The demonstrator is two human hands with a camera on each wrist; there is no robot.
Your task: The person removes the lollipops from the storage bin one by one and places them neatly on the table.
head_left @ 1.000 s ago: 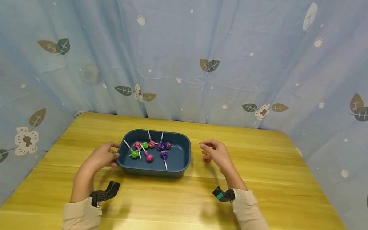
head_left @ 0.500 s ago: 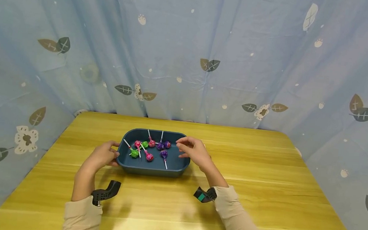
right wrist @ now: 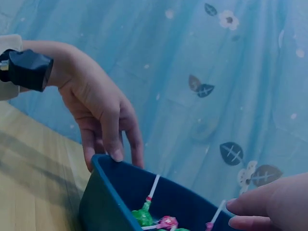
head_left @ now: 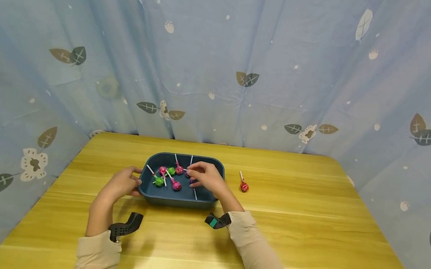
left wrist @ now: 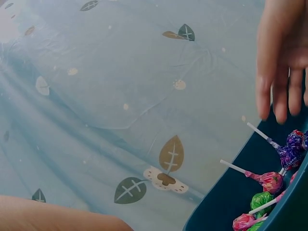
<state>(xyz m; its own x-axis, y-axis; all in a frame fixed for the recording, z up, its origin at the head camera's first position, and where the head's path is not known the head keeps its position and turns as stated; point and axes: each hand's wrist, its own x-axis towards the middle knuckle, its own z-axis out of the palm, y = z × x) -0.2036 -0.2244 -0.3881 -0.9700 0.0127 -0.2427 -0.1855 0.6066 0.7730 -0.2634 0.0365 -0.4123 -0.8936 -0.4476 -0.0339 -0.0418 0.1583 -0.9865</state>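
A dark blue rectangular tray [head_left: 173, 202] with rounded corners holds several wrapped lollipops. Its left end is gripped by my left hand [head_left: 120, 182], thumb at the rim and fingers along the outer wall, as the right wrist view shows. My right hand [head_left: 210, 180] hangs over the right half of the tray with loosely bent fingers and nothing between them. Just below those fingertips lie purple lollipops [left wrist: 290, 157], partly hidden by the hand in the head view. Further left in the tray are a green lollipop [head_left: 158, 181] and a pink lollipop [head_left: 176, 185], among others.
On the wooden table [head_left: 307, 228], to the right of the tray, lies a single red lollipop [head_left: 244, 187] with its stick pointing away. A pale blue patterned curtain [head_left: 208, 44] hangs behind the table and along both sides.
My right hand has moved left from beside the red lollipop, across the tray's right rim, to above the purple lollipops. The red lollipop now shows fully. My left hand stays at the tray.
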